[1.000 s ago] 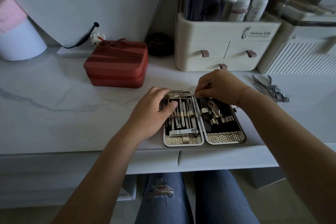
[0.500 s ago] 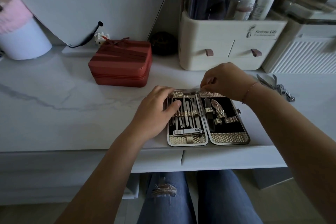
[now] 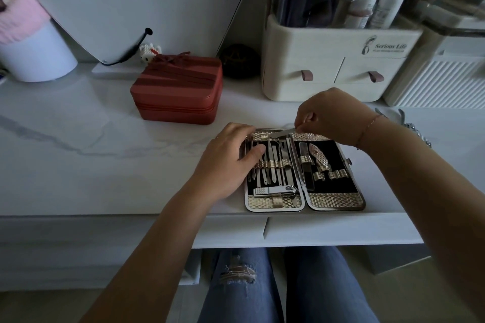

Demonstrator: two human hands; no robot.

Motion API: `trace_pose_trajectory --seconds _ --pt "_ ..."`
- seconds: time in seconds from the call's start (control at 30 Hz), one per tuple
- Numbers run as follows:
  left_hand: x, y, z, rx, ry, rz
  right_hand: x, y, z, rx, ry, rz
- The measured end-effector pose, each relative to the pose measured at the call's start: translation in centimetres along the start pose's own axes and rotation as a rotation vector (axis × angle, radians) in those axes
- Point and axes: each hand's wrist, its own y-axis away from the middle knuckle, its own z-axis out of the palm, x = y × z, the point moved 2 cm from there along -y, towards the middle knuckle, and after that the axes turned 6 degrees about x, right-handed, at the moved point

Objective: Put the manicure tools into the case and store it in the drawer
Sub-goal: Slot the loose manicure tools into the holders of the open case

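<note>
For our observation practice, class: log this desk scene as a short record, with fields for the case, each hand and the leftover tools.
Case: open flat, near the front edge of the desk
Left hand: rests on the case's left half
Right hand: pinches a thin metal tool over the case's far edge
Loose tools: on the desk, far right

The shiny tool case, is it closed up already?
No, the case lies open flat on the table, with metal tools showing in both halves.
</note>
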Motion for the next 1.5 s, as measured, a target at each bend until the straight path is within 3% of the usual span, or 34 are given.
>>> trace_pose_trajectory --seconds 0.33,0.6,1.07,1.5 --pt "0.0 0.0 0.0 0.006 0.000 0.000 -0.2 -0.1 1.3 0.051 -0.021 -0.009" --pt "0.1 0.1 0.0 0.004 -0.013 0.003 -0.9 0.1 0.5 -0.029 -0.103 -0.025" --pt "0.3 0.0 0.0 0.008 -0.073 0.025 -2.1 -0.2 0.3 -0.110 -0.039 0.029" --pt "0.1 0.0 0.1 0.013 -0.091 0.015 -2.0 0.4 0.6 -0.086 -0.080 0.023"
